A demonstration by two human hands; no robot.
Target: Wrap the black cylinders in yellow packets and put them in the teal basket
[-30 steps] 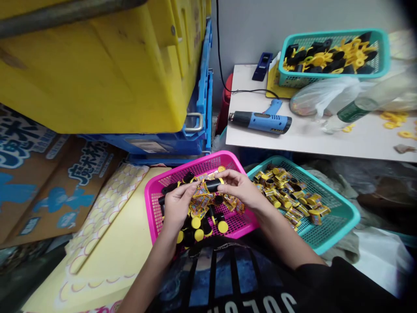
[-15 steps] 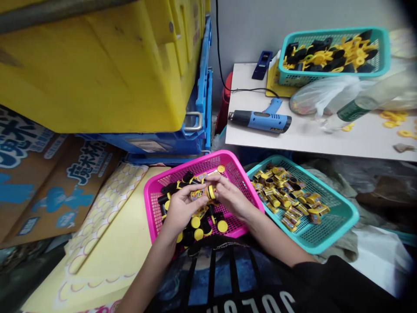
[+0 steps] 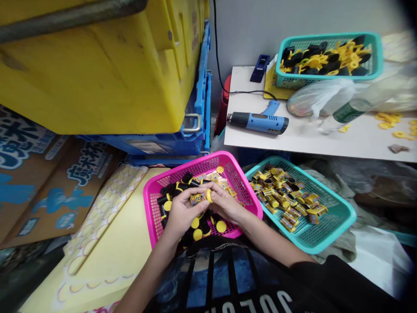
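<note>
Both hands meet over a pink basket on my lap. My left hand and my right hand pinch one small black tube with a yellow cap and a colourful label sleeve between them, held level. Loose black tubes with yellow caps and label sleeves lie in the basket below. To the right, a teal basket holds several labelled tubes.
A blue heat gun lies on a white table, with a teal basket of black and yellow parts, a plastic bag and a bottle. Yellow and blue crates stack at left above cardboard boxes. A yellow sticker sheet lies beside the pink basket.
My hands have dropped lower and closer to me over the pink basket. The label sleeve now covers the tube, which a second ago showed bare and black.
</note>
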